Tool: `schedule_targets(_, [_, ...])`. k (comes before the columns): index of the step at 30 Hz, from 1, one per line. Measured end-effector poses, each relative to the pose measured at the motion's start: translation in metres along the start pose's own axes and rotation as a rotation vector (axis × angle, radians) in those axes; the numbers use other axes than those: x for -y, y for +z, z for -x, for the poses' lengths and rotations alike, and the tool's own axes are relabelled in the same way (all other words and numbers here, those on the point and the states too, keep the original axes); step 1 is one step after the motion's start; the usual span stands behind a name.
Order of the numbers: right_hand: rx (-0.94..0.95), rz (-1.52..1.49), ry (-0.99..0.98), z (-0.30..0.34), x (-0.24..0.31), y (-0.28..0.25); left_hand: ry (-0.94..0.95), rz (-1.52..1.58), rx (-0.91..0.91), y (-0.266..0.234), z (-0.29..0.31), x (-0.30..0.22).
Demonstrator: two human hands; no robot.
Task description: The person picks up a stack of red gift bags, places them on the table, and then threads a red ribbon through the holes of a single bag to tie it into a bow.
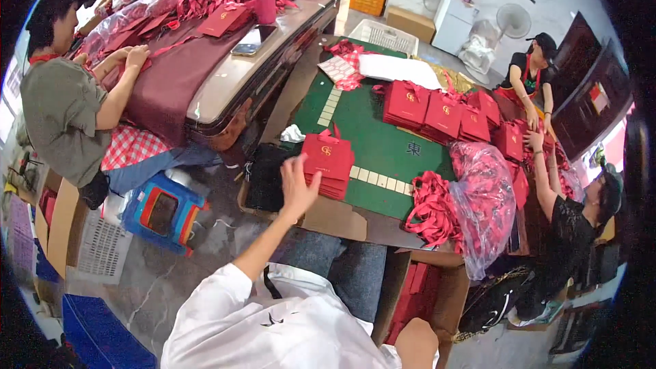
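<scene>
A small stack of red paper gift bags [329, 155] with ribbon handles lies on the green table mat [383, 198], near its front left corner. At the left edge of this stack is my left hand [298, 188], its fingers stretched out and apart, touching or just beside the bags. Of my right arm [417, 345] only a part shows at the lower edge; the hand is out of sight. An open cardboard box [447, 304] beside my legs holds more flat red pieces [412, 292].
Several stacks of red bags [444, 115] stand at the table's far right. Red ribbons [434, 208] and a plastic bag of ribbons [484, 195] lie at the front right. Co-workers are at the right and at the left table [195, 99]. A blue plastic stool [164, 212] stands left.
</scene>
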State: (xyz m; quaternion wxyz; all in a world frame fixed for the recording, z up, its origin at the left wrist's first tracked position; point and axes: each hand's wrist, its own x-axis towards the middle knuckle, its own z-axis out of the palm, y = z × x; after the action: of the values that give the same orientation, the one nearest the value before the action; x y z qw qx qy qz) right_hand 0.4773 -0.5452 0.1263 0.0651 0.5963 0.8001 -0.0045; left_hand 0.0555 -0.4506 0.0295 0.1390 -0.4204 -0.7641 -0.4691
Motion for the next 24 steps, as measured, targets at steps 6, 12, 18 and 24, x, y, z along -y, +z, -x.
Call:
schedule_targets(6, [0.003,-0.008,0.009,0.017,-0.013,0.005,-0.323,-0.267,0.336,0.027,-0.022,0.015])
schedule_targets(12, [0.071,-0.058,0.040,0.019,-0.021,0.004,-0.377,-0.257,0.338,0.045,-0.021,0.044])
schedule_targets(18, [-0.061,-0.115,0.053,0.021,-0.009,0.005,-0.346,-0.154,0.232,0.050,-0.032,0.059])
schedule_targets(24, [-0.020,-0.063,0.068,0.015,-0.024,0.029,-0.386,0.603,-0.017,0.044,-0.035,0.012])
